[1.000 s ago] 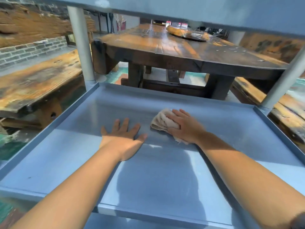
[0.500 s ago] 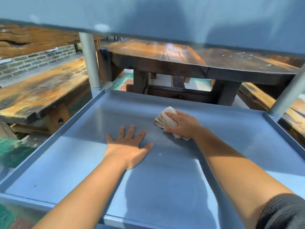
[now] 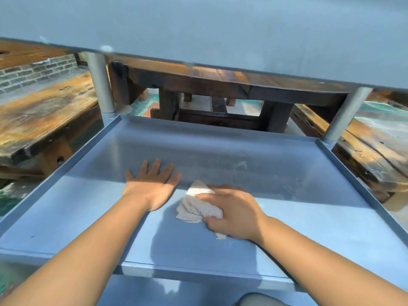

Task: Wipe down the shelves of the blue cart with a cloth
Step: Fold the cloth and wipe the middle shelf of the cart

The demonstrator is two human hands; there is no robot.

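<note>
The blue cart's middle shelf [image 3: 287, 177] fills the view, with a raised rim on all sides. My right hand [image 3: 234, 210] grips a bunched cream cloth [image 3: 196, 205] and presses it onto the shelf near the middle. My left hand [image 3: 152, 186] lies flat on the shelf, fingers spread, just left of the cloth and not touching it. The upper shelf [image 3: 220, 29] hangs overhead and casts shade on the far half. A lower shelf [image 3: 136, 292] shows under the front rim.
Grey posts stand at the far left corner [image 3: 100, 85] and far right corner [image 3: 346, 113]. A dark wooden table [image 3: 220, 85] sits behind the cart. Wooden benches flank it at left [image 3: 39, 111] and right [image 3: 371, 146]. A brick wall [image 3: 33, 71] lies at far left.
My right hand has drawn the cloth toward me across the shelf, from the shaded far part into the sunlit part. My left hand stays flat. The view has dropped lower under the upper shelf.
</note>
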